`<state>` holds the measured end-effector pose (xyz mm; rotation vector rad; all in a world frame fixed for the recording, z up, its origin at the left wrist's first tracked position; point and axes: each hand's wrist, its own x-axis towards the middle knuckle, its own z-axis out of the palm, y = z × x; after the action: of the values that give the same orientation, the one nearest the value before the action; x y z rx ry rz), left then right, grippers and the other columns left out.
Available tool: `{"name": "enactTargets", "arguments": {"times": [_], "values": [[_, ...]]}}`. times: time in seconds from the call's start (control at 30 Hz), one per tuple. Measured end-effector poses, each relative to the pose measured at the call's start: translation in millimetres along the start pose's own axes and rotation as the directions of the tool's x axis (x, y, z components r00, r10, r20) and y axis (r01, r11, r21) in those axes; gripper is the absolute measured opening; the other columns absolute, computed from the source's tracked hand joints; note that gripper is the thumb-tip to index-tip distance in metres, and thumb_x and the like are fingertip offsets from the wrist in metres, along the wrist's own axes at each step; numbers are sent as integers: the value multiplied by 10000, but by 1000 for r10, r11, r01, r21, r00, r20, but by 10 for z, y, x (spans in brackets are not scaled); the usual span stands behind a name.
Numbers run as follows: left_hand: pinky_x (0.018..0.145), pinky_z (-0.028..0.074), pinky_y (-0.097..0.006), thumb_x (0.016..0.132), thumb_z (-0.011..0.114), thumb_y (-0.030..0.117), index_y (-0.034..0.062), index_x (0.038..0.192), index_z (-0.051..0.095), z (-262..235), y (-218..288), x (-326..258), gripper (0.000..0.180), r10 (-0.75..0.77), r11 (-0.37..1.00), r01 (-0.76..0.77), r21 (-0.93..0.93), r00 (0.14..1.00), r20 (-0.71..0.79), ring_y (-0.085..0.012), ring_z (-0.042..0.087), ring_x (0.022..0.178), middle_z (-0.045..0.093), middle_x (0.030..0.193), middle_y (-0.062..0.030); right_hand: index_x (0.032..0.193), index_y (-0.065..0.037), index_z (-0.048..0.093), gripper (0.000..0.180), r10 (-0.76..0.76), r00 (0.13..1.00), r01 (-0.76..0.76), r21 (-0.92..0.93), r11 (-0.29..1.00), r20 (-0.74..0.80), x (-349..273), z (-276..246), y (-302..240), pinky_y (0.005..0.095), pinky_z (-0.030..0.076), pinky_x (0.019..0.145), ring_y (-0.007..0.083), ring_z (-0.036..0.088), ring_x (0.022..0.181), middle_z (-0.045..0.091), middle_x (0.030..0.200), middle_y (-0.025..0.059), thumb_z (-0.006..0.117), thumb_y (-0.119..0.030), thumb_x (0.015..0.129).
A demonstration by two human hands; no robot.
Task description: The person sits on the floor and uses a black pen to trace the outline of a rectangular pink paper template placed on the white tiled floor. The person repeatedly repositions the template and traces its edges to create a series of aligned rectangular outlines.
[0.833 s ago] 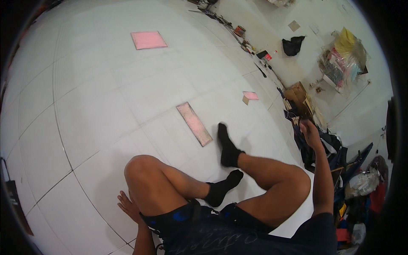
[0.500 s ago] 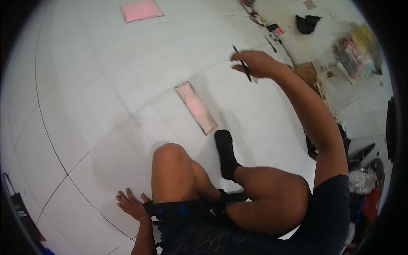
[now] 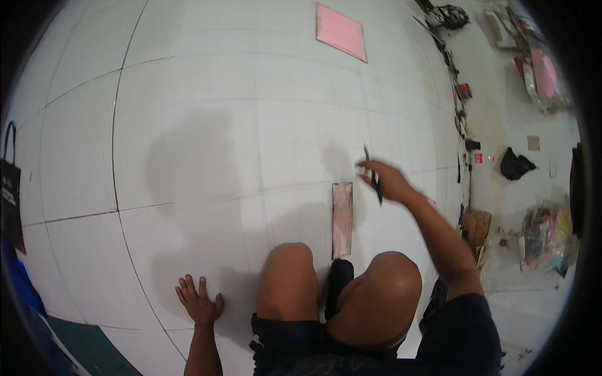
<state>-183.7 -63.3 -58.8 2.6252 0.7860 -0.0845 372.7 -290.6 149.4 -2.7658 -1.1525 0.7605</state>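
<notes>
I sit on a white tiled floor [image 3: 207, 125] with both knees raised. My left hand [image 3: 199, 302] lies flat on the tiles beside my left thigh, fingers spread, holding nothing. My right hand [image 3: 384, 180] reaches forward over the floor and grips a thin black pen-like stick [image 3: 372, 175]. Just left of that hand lies a narrow pink strip [image 3: 342, 219] on the tiles, running toward my black-socked foot [image 3: 338, 288].
A larger pink sheet [image 3: 340, 31] lies far ahead. Clutter lines the right side: a cardboard box [image 3: 476, 227], a black lump [image 3: 515, 164], bags and packages [image 3: 544, 241]. A black bag [image 3: 10, 188] stands at the left edge.
The view has swung to the left and forward. My right hand with the stick came down from the upper right to beside the pink strip. My left hand stayed on the floor.
</notes>
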Motion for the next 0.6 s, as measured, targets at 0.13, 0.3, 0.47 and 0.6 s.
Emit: {"name": "enactTargets", "arguments": {"times": [0.13, 0.3, 0.47, 0.6], "values": [[1226, 169, -682, 781, 717, 352, 99, 1484, 482, 81, -103, -31, 783, 30, 999, -28, 22, 994, -105, -481, 232, 1540, 300, 1639, -250, 1226, -82, 656, 280, -102, 995, 101, 181, 978, -3, -631, 821, 114, 437, 559, 864, 367, 687, 987, 695, 1136, 172, 715, -191, 975], [1215, 172, -692, 850, 628, 390, 72, 1514, 440, 44, -47, 88, 760, 111, 993, -101, 68, 981, -158, -497, 252, 1528, 311, 1639, -253, 1163, -50, 647, 256, -231, 962, 260, 230, 938, -143, -1043, 1413, 656, 477, 548, 801, 406, 672, 934, 686, 1074, 202, 732, -143, 940], [1211, 235, -627, 851, 643, 230, -8, 1484, 430, -76, -12, 148, 709, 80, 991, -64, 116, 987, -136, -472, 335, 1472, 348, 1589, -284, 1154, -56, 646, 284, -277, 902, 357, 213, 909, -332, -784, 1509, 1066, 488, 506, 909, 400, 638, 1087, 680, 1190, 191, 740, -149, 902], [1157, 343, -531, 906, 649, 126, -44, 1382, 504, -330, 377, 595, 526, -137, 988, 104, -116, 937, -320, -417, 452, 1347, 495, 1432, -249, 1193, -60, 655, 345, -125, 878, 291, 308, 906, -463, -1115, 1899, 1176, 467, 482, 999, 384, 616, 1188, 658, 1314, 176, 776, -173, 890]]}}
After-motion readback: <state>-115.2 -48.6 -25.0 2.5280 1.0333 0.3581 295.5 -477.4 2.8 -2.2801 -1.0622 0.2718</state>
